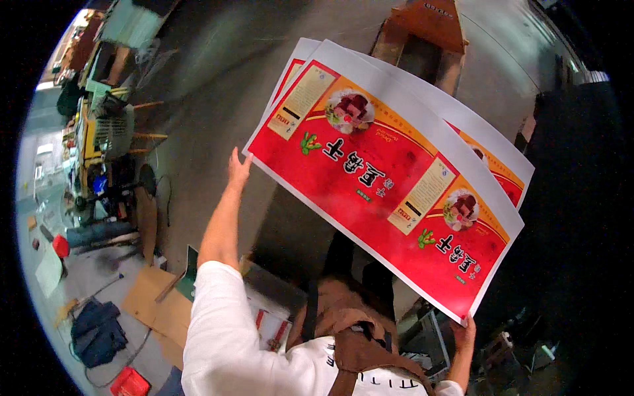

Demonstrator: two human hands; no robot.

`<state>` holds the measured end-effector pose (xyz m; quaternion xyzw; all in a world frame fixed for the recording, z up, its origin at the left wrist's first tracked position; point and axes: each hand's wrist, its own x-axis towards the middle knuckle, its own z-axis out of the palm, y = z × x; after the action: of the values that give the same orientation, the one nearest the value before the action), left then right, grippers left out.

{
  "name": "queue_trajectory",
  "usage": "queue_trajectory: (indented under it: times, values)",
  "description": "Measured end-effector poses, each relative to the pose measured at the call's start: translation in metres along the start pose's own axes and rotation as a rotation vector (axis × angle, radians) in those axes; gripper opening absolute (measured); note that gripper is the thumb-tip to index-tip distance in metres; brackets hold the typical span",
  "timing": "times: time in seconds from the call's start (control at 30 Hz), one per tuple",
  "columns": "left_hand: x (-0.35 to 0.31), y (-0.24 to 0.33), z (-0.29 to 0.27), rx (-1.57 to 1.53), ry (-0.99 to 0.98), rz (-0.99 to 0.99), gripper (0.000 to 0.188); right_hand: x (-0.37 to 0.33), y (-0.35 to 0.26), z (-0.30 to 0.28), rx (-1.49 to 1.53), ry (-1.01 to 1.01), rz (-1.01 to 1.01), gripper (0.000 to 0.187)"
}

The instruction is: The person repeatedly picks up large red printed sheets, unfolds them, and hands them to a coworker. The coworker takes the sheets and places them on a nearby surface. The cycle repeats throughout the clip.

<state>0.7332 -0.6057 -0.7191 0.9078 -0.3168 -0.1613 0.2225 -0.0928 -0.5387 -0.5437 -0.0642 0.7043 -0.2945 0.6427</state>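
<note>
Large printed sheets (370, 165), red and orange with food pictures and white margins, are held up in front of me. At least two overlap in a fanned stack; the lower one (505, 175) sticks out at the far right. My left hand (239, 165) pinches the near left corner of the top sheet. At the near right corner my right hand (464, 329) grips the edge, thumb on the printed side. The fingers of both hands are partly hidden under the paper. The sheets slant down from left to right.
Beyond the sheets, an orange-brown pallet-jack-like frame (429, 30) stands on the grey floor. Cardboard (158, 300), dark cloth (98, 333) and a red box (130, 383) lie at left. A yellow-framed bench (89, 152) and a chair (122, 125) stand at the far left.
</note>
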Motion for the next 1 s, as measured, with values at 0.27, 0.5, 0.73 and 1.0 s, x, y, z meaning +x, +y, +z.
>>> queue_trajectory:
  times: [0.27, 0.5, 0.73, 1.0]
  values:
    - [0.081, 0.069, -0.053, 0.132, -0.515, -0.038, 0.046, -0.002, -0.014, 0.012, 0.098, 0.1, 0.077, 0.041]
    - [0.058, 0.178, -0.093, 0.086, -1.148, -0.323, 0.051, -0.012, -0.048, 0.056, -0.362, 0.067, 0.109, 0.042]
    - [0.03, 0.222, -0.092, 0.279, -1.099, 0.071, 0.042, 0.006, -0.067, 0.105, -0.567, -0.039, 0.001, 0.028]
    - [-0.035, 0.303, -0.06, 0.323, -1.142, 0.63, 0.037, 0.029, -0.119, 0.205, -0.61, -0.294, -0.187, 0.032]
